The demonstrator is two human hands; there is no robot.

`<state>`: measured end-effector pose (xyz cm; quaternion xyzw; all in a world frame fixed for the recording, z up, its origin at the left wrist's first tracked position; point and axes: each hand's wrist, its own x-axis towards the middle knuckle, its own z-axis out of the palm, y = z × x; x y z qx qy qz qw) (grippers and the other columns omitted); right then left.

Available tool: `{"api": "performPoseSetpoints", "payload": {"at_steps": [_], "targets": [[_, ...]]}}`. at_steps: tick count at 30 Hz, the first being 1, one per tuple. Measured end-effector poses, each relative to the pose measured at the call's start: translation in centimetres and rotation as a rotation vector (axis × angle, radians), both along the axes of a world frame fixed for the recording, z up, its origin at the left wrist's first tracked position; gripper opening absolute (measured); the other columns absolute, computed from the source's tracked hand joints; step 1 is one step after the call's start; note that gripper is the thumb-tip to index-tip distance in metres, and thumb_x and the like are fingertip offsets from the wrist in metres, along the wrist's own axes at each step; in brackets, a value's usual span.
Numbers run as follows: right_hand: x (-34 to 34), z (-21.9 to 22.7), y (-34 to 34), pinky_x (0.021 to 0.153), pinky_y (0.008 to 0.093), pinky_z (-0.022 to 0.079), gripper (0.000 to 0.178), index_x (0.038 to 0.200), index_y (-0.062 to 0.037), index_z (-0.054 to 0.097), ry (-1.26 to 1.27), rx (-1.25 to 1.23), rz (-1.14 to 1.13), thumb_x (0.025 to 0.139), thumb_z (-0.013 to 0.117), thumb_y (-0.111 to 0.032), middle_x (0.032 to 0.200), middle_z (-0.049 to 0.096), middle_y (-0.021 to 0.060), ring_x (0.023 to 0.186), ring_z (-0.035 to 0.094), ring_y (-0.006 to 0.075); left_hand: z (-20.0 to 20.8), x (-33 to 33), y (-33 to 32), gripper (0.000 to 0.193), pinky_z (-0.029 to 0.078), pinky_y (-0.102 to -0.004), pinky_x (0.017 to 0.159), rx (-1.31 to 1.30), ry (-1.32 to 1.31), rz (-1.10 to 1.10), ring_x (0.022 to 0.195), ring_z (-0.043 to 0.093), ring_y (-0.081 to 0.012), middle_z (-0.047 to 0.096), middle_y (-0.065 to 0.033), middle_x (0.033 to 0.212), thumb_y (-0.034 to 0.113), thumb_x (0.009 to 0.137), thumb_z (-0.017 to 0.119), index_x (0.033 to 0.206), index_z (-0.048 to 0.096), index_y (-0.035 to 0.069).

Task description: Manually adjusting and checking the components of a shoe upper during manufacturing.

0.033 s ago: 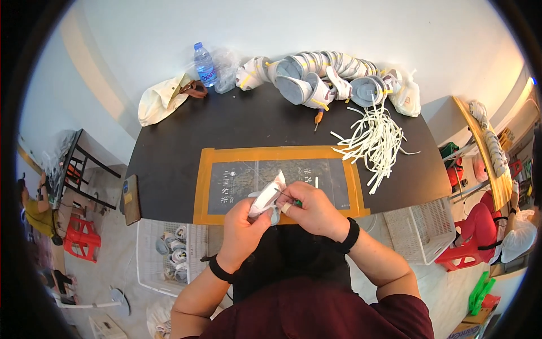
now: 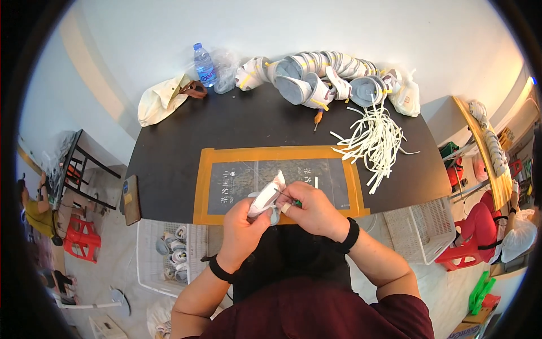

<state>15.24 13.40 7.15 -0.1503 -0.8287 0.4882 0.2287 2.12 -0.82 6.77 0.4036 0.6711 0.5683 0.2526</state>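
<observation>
My left hand (image 2: pixel 241 229) is closed around a white shoe upper (image 2: pixel 265 199), held tilted above the near part of the taped mat. Some grey lining shows at the upper's lower side. In my right hand (image 2: pixel 319 213) is a thin metal tool with a green handle (image 2: pixel 297 203), pinched between the fingers. Its shaft points left and meets the upper's edge; the tip is hard to make out. A pale band (image 2: pixel 285 208) shows by my right thumb. Beneath both hands lies a dark mat with an orange tape border (image 2: pixel 282 152).
Shoe uppers (image 2: pixel 333 61) stand nested along the wall. White laces (image 2: pixel 375 141) spread on the right, near an orange-handled tool (image 2: pixel 318 117). A bottle (image 2: pixel 204 66) and cloth bag (image 2: pixel 161 101) stand back left. Crates (image 2: pixel 144 254) flank me; people sit at both sides.
</observation>
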Motion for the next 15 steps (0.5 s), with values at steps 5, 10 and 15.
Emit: {"api": "performPoseSetpoints", "payload": {"at_steps": [5,10,15], "targets": [[0.6,1.5,-1.9,0.07,0.0404,0.051,0.013,0.1,-0.0047,0.054,0.017,0.122,-0.201,0.091,0.06,-0.012,0.091,0.061,0.0171,0.083,0.064,0.0365,-0.6,0.2,0.4,0.018,0.047,-0.0235,0.065,0.123,-0.231,0.116,0.073,0.054,-0.0048,0.062,-0.0016,0.085,0.006,0.088,0.067,0.103,0.064,-0.003],[0.6,-0.4,-2.9,0.069,0.043,0.05,0.01,0.1,-0.0048,0.051,-0.002,-0.009,-0.058,0.094,0.055,-0.012,0.087,0.062,0.019,0.08,0.064,0.0389,-1.3,-0.6,0.7,0.014,0.045,-0.0222,0.064,0.107,-0.144,0.115,0.072,0.052,-0.0036,0.062,0.0007,0.084,0.006,0.089,0.066,0.101,0.063,-0.003],[0.0,-0.9,-3.1,0.07,0.0321,0.049,0.01,0.103,-0.0023,0.057,0.011,-0.061,-0.085,0.095,0.053,-0.006,0.084,0.062,0.0117,0.073,0.061,0.0234,-1.1,-0.5,0.5,0.012,0.044,-0.0211,0.064,0.138,-0.144,0.094,0.074,0.052,-0.0027,0.062,0.002,0.083,0.005,0.089,0.066,0.099,0.062,-0.002]]}}
